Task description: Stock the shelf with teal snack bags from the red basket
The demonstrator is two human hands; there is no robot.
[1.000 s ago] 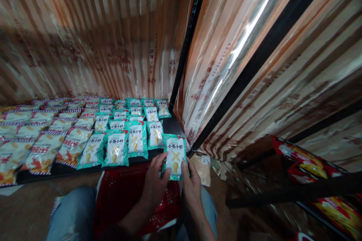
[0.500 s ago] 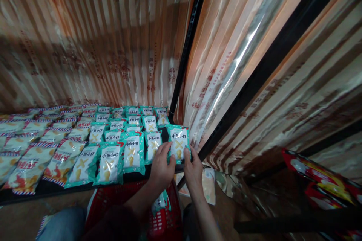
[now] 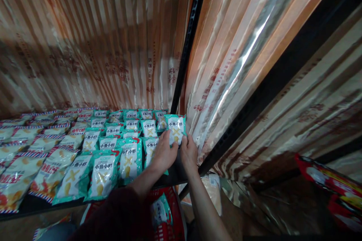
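A teal-and-white snack bag [image 3: 175, 125] is held upright between my two hands at the right end of the shelf. My left hand [image 3: 163, 152] grips its lower left side, and my right hand [image 3: 189, 154] closes on its lower right side. The bag's bottom edge is partly hidden by my fingers. Just left of it, rows of matching teal bags [image 3: 103, 173] lean on the black shelf [image 3: 177, 173]. My left forearm and hand cover part of the nearest teal bag [image 3: 149, 147].
Cream snack bags with striped edges [image 3: 53, 169] fill the shelf's left side. Below stands a red basket [image 3: 177, 211] holding a teal bag [image 3: 161, 211]. A black post [image 3: 189, 41] rises behind, against striped sheeting [image 3: 127, 45]. Red packets [image 3: 330, 177] lie at the right.
Both hands have carried the teal snack bag farther back over the shelf, toward the corner post. The view has shifted slightly, and more of the shelf's front right end shows.
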